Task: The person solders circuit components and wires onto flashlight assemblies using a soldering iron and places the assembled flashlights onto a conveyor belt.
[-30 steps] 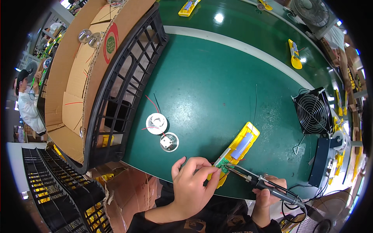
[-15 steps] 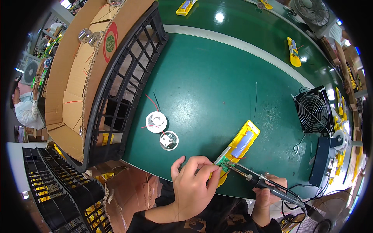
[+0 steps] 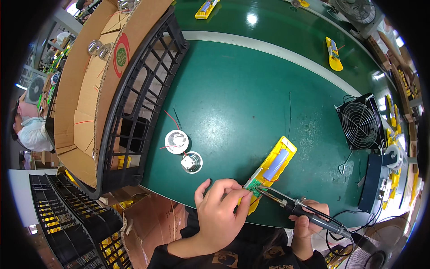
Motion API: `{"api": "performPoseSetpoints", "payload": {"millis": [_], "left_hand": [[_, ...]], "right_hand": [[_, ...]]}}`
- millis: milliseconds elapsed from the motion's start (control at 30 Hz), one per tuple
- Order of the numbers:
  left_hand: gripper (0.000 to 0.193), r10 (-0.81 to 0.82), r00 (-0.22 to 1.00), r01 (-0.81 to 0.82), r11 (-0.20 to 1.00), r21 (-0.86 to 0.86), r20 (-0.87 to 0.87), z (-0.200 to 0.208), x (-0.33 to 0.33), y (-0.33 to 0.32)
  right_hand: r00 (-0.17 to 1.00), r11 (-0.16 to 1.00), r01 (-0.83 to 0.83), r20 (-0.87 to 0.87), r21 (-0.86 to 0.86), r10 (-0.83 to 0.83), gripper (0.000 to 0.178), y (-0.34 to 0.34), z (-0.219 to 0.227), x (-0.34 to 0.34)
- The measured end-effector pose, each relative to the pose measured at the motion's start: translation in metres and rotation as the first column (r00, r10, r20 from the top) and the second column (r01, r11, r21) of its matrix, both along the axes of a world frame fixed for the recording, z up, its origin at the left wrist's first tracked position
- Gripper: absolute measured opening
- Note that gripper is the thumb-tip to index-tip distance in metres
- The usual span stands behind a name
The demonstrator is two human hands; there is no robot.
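I see the open yellow plastic shell [image 3: 284, 145] lying slantwise at the lower centre of the frame, a blue cylindrical cell [image 3: 276, 165] and a small green circuit board [image 3: 254, 186] inside it. My right hand [image 3: 306, 226] wraps the dark handle of the soldering iron [image 3: 333, 227], its tip at the board; my left hand [image 3: 222, 210] brings thumb and forefinger together at the board's edge, though I can't tell what they pinch. I judge this to be soldering a joint; the next move seems to call for a steady tip, then a clean lift. Upper left, the brown cardboard carton [image 3: 85, 103] bears a red swoosh round a green globe emblem [image 3: 121, 56]; I can make out no lettering there.
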State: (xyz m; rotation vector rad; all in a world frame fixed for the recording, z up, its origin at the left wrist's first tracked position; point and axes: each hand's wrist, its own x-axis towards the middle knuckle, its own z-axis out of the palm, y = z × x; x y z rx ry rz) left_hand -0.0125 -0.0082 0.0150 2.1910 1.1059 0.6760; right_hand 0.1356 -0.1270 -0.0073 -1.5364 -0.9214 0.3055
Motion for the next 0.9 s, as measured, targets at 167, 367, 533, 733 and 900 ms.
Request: {"api": "performPoseSetpoints", "payload": {"millis": [167,367,533,733,900], "left_hand": [[0.009,-0.006,1.0,0.006,1.0,-0.004,-0.018,0.0015,0.0003,0.0005],[0.01,-0.001,1.0,0.001,1.0,-0.016,-0.027,0.0021,0.0005,0.0007],[0.01,-0.005,1.0,0.004,1.0,-0.021,-0.025,0.0031,0.0009,0.0018],[0.01,-0.001,1.0,0.001,1.0,-0.026,-0.031,0.0038,0.001,0.0021],[0.011,-0.007,1.0,0.007,1.0,-0.005,-0.019,0.0017,0.0003,0.0015]], "right_hand": [[1.0,0.999,0.021,-0.007,0.048,-0.021,0.037,0.0024,-0.0003,-0.0009],[1.0,1.0,-0.001,-0.003,0.03,0.001,0.038,0.0014,0.0005,0.0],[1.0,0.999,0.013,-0.003,0.032,-0.013,0.039,0.003,0.0003,-0.0011],[1.0,0.999,0.005,0.005,0.035,-0.005,0.039,0.0031,0.0,-0.0005],[0.999,0.996,0.035,-0.041,0.083,-0.032,0.042,-0.0051,-0.0001,-0.0004]]}}
